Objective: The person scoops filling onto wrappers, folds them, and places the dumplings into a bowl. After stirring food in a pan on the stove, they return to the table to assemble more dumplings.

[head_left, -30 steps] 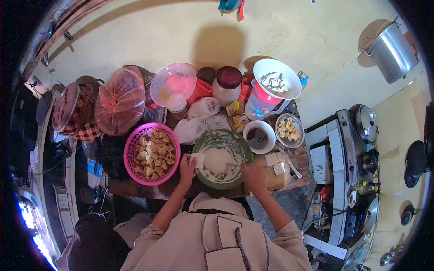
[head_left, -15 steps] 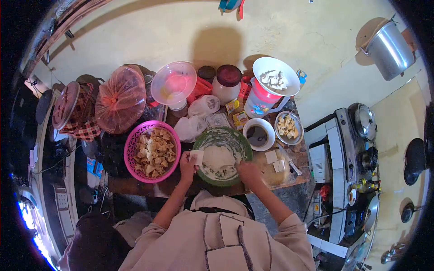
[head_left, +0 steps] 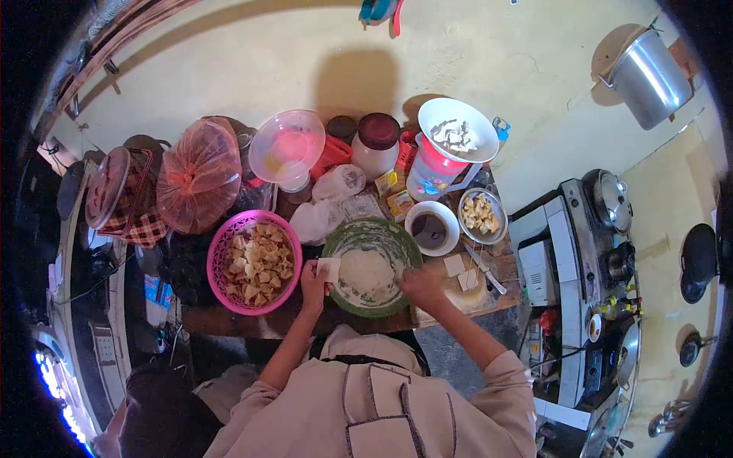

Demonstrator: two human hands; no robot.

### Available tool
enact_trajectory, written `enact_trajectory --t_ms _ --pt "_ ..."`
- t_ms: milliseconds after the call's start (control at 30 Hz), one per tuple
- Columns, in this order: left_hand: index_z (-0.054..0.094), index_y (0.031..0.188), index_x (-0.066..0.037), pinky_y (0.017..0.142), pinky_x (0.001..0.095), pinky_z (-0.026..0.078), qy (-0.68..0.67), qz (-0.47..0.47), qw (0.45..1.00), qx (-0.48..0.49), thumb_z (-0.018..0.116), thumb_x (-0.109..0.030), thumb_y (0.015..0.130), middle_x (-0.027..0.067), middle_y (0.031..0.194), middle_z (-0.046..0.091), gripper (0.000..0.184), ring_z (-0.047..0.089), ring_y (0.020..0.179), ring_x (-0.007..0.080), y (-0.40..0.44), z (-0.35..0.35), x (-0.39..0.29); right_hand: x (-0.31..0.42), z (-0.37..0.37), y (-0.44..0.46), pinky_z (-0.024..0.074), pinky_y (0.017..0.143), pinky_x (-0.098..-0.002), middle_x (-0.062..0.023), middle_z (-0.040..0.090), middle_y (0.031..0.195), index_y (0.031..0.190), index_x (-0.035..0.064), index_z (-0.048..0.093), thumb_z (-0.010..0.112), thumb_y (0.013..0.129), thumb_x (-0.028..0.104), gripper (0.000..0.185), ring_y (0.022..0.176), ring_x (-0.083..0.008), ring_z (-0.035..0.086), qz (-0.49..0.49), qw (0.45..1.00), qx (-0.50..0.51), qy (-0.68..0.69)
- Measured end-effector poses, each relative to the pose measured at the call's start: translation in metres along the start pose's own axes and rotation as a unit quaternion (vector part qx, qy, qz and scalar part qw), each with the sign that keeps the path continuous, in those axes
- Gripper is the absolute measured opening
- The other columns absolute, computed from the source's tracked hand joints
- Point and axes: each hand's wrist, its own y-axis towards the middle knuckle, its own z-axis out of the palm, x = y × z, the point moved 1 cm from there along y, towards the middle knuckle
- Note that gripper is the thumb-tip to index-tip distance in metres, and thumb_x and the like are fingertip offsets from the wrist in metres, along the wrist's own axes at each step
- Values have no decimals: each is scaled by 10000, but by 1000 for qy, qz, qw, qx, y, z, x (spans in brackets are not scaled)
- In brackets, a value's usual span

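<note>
My left hand (head_left: 314,287) is closed on a pale square wrapper (head_left: 329,269), pinched at the left rim of a green bowl (head_left: 372,227). A white, pasty mixture (head_left: 365,272) fills the middle of the bowl and smears its walls. At the bowl's right rim, my right hand (head_left: 422,288) has its fingers curled closed; whatever they hold is hidden. To the right lie several similar pale squares (head_left: 454,265) on a board, beside a knife (head_left: 489,273). A pink basket (head_left: 212,267) of folded, pale pieces (head_left: 258,263) stands left of my left hand.
Behind the green bowl are plastic bags (head_left: 314,221), a lidded jar (head_left: 376,153) and a pitcher (head_left: 429,179) topped by a white bowl (head_left: 485,130). A bowl of dark liquid (head_left: 429,230) and a metal bowl (head_left: 500,229) stand right. A stove (head_left: 576,221) is farther right. Another person's head (head_left: 164,412) shows lower left.
The whole view has shifted slightly. Both hands keep nearly the same places at the green bowl, the left still with the wrapper. The other person's head at lower left has moved a little.
</note>
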Motion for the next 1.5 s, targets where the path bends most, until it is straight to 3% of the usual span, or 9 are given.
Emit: enact_trajectory --t_ms 100,200,400,600,700,800,1000,1200,1500 --pt "436 852 -54 318 174 308 -2 -8 1000 -1 497 -157 835 18 598 508 121 426 387 55 3 0 1 -6 -13 0 379 610 -340 -42 577 716 691 128 590 535 654 157 73 710 -182 570 49 988 144 -6" --pt "436 851 -52 316 174 309 5 -9 1000 -1 504 -168 834 22 602 513 135 427 386 55 1 -1 2 -1 -23 6 370 614 -356 -34 581 693 682 135 599 539 652 153 70 668 -189 567 39 998 -39 -2" --pt "434 851 -50 313 172 307 -8 -2 1000 10 499 -171 837 24 604 516 138 427 386 53 2 1 0 -20 -22 6 339 606 -400 -18 570 613 657 150 605 550 643 169 60 583 -207 556 49 997 63 -24" --pt "433 851 -48 314 171 305 -14 0 1000 3 499 -162 833 23 600 514 134 426 383 53 5 0 1 -7 -8 -3 310 590 -406 -41 564 563 615 150 601 535 639 151 71 574 -212 563 81 993 84 18" --pt "432 848 -48 315 173 307 -27 -3 1000 1 499 -151 830 22 599 515 124 425 380 54 1 2 -3 -12 -18 0 319 640 -494 -71 561 551 616 127 598 532 638 155 75 603 -230 577 163 985 25 48" --pt "433 843 -49 317 175 309 -4 0 1000 -8 498 -140 828 23 598 515 112 424 379 56 3 2 -4 8 -4 -1 391 617 -463 -83 582 631 645 129 587 533 638 163 64 625 -259 588 150 980 132 12" --pt "435 838 -53 325 178 312 -1 -3 1000 -23 501 -138 827 21 603 517 108 427 383 59 4 -1 4 10 -2 -5 427 463 -376 -99 577 626 662 106 579 525 627 160 85 571 -267 588 178 976 84 93" --pt "435 837 -57 340 174 316 3 -6 1000 -20 505 -154 831 18 609 517 120 431 401 56 2 0 3 28 -5 -16 427 459 -389 -96 569 636 674 101 570 531 619 177 102 540 -264 581 174 979 42 96" --pt "431 833 -61 349 182 321 -2 12 1000 -25 507 -150 832 17 613 513 117 421 415 52 1 1 5 42 -1 -17 435 486 -399 -93 573 632 753 99 570 564 591 187 185 559 -260 582 171 968 131 125"
